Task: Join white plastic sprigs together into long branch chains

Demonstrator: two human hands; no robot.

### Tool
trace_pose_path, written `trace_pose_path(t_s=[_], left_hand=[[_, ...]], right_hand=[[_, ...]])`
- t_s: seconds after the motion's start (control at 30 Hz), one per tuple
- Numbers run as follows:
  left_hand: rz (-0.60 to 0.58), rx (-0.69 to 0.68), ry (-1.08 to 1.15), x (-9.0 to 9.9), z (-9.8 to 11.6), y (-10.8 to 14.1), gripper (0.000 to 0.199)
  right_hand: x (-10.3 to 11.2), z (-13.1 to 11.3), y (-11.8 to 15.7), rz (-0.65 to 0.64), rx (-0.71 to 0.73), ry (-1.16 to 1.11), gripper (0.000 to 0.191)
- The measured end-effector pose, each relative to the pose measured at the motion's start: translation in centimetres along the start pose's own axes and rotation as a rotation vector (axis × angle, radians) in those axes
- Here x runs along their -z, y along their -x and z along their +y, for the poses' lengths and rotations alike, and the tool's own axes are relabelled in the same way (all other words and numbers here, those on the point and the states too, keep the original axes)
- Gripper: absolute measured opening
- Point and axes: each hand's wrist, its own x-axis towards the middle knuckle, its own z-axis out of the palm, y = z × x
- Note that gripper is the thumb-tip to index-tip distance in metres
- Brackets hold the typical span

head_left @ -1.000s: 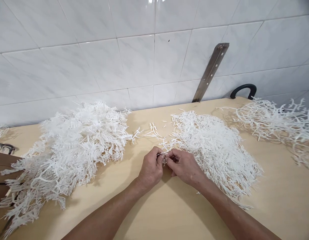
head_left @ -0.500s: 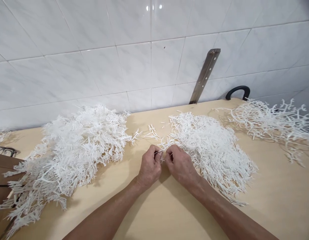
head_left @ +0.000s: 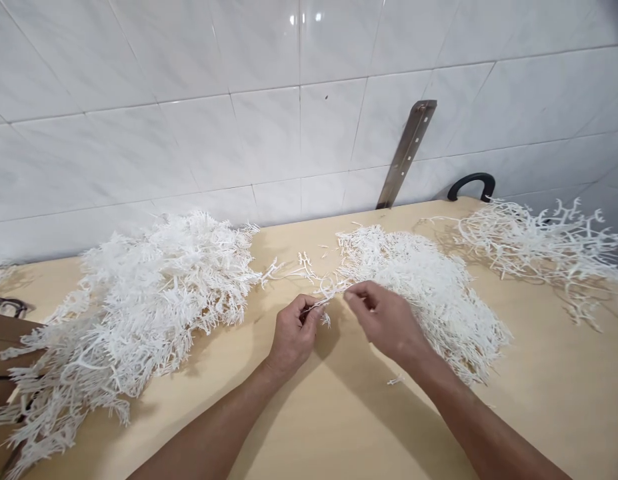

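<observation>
White branching sprigs lie in a left heap (head_left: 173, 287) and a right heap (head_left: 413, 267) on a wood-toned table (head_left: 309, 420), its back edge running along a tiled wall (head_left: 229, 147), with open tabletop between the piles and between the forearms. At the near end of that gap, the left hand (head_left: 295, 333) pinches a thin white sprig (head_left: 321, 305) between thumb and curled forefinger. Apart from it, before the right heap, the right hand (head_left: 386, 317) is loosely curled, thumb near forefinger; whether it grips anything cannot be told.

Workroom, tiled wall (head_left: 199, 147), table (head_left: 303, 427), piled sprigs (head_left: 173, 287)
</observation>
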Motion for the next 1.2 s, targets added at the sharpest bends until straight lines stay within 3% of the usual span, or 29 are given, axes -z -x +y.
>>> trace_pose_path(t_s=[0.1, 0.2, 0.3, 0.47, 0.57, 0.77, 0.97, 1.2], left_hand=[[0.006, -0.018, -0.016, 0.0, 0.0, 0.0, 0.018], [0.006, -0.027, -0.038, 0.0, 0.0, 0.0, 0.018], [0.003, -0.033, -0.059, 0.0, -0.1, -0.1, 0.017], [-0.007, -0.046, -0.086, -0.1, 0.2, 0.0, 0.014], [-0.002, -0.065, -0.145, -0.1, 0.4, 0.1, 0.013], [0.005, -0.125, -0.227, -0.2, 0.3, 0.2, 0.01], [0.041, -0.175, -0.151, -0.2, 0.8, 0.4, 0.009], [0.024, -0.077, -0.029, -0.1, 0.1, 0.2, 0.016]], right_hand=[[-1.7, -0.7, 0.7, -0.26, -0.102, -0.146, 0.026], [-2.5, -0.6, 0.9, -0.349, -0.142, -0.189, 0.023], [-2.7, -0.2, 0.9, -0.341, -0.135, -0.162, 0.021], [-3.2, -0.2, 1.0, -0.195, 0.071, 0.051, 0.016], [-3.6, -0.3, 1.2, -0.177, 0.107, 0.101, 0.017], [-3.9, -0.5, 1.1, -0.241, -0.026, 0.032, 0.016], [-4.1, -0.5, 0.6, -0.306, -0.24, -0.183, 0.013], [-4.0, 0.6, 0.8, -0.291, -0.277, -0.455, 0.011]])
